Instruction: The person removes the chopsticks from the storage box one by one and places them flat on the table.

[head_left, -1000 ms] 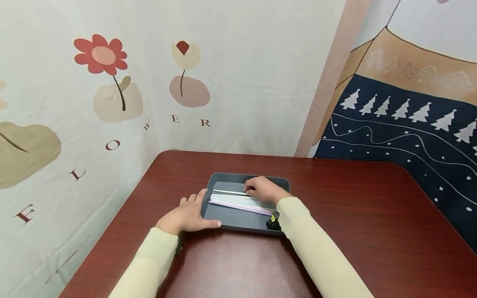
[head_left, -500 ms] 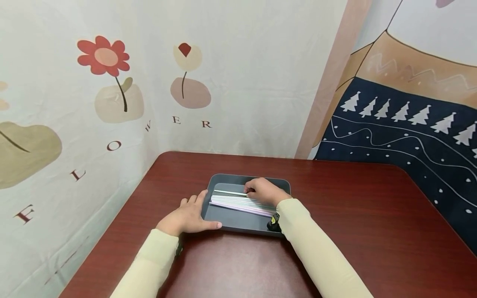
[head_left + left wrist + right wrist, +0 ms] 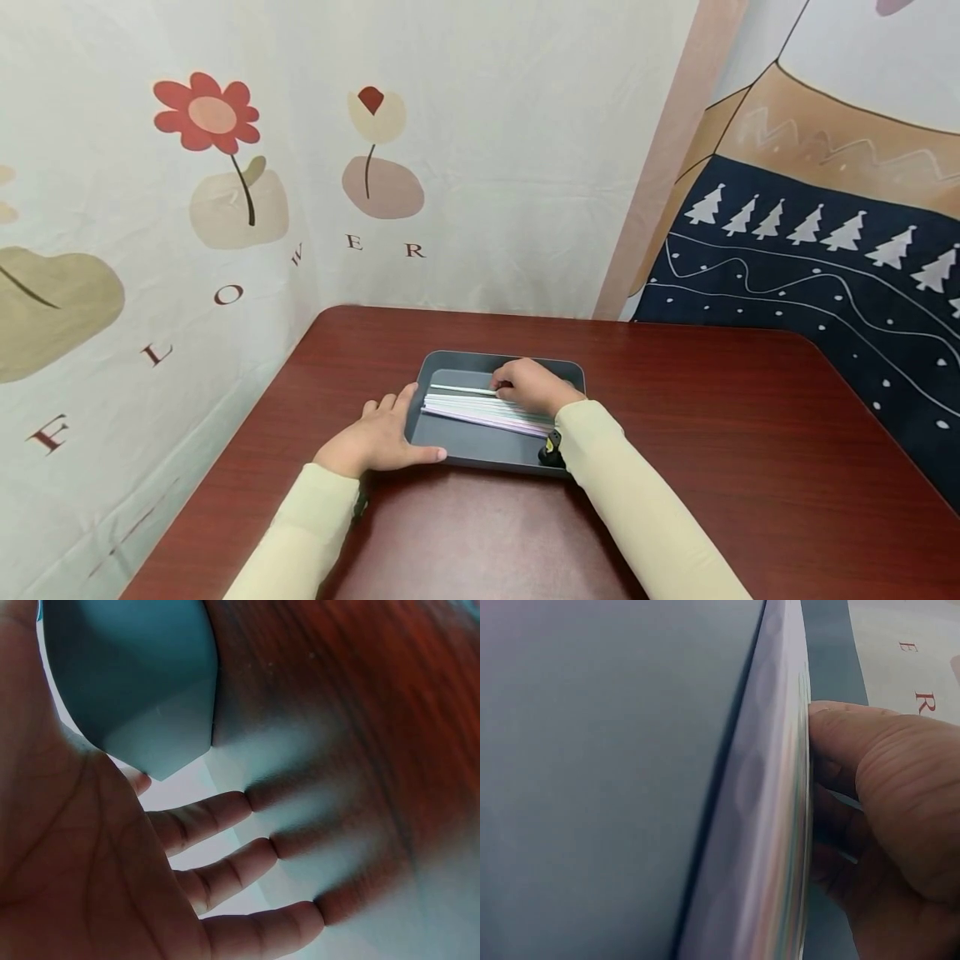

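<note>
A dark grey tray (image 3: 465,442) lies on the table with several thin pale sticks (image 3: 480,410) side by side in it. One light green stick (image 3: 461,388) lies apart, behind the others; its right end reaches the curled fingers of my right hand (image 3: 534,385), which pinch it. In the right wrist view the sticks (image 3: 780,787) run past the thumb of my right hand (image 3: 900,802). My left hand (image 3: 378,435) rests with spread fingers on the tray's left edge, thumb at the front corner. In the left wrist view my left hand (image 3: 112,855) is beside the tray corner (image 3: 150,720), fingertips touching the table.
The reddish-brown table (image 3: 712,433) extends around the tray on all sides. A pale curtain (image 3: 510,167) with printed flowers and letters hangs behind and to the left, and a dark blue cloth (image 3: 795,275) with printed trees hangs at the right.
</note>
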{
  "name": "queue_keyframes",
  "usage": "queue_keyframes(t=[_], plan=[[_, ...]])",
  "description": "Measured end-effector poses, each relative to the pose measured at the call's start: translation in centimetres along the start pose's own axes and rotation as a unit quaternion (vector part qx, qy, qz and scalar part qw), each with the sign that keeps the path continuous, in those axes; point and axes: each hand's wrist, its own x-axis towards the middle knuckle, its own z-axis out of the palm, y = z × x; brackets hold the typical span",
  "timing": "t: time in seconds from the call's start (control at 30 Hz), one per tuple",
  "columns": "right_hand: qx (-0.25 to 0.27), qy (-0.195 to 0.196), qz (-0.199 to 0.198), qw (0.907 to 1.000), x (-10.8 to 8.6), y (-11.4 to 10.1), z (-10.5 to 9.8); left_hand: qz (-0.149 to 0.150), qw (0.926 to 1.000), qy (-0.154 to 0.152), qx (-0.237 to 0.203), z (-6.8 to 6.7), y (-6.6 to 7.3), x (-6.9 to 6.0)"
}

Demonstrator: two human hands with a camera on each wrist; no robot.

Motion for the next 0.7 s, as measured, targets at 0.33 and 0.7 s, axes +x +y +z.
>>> queue_keyframes(t=[0.33, 0.7], plan=[[0.042, 0.016, 0.033, 0.9984, -0.4, -0.6, -0.9, 0.000, 1.0000, -0.002, 0.002, -0.2, 0.0, -0.2], [0.080, 0.047, 0.001, 0.9957, -0.8, -1.2, -3.0, -0.011, 0.9999, -0.005, -0.010, -0.5, 0.2, -0.3]])
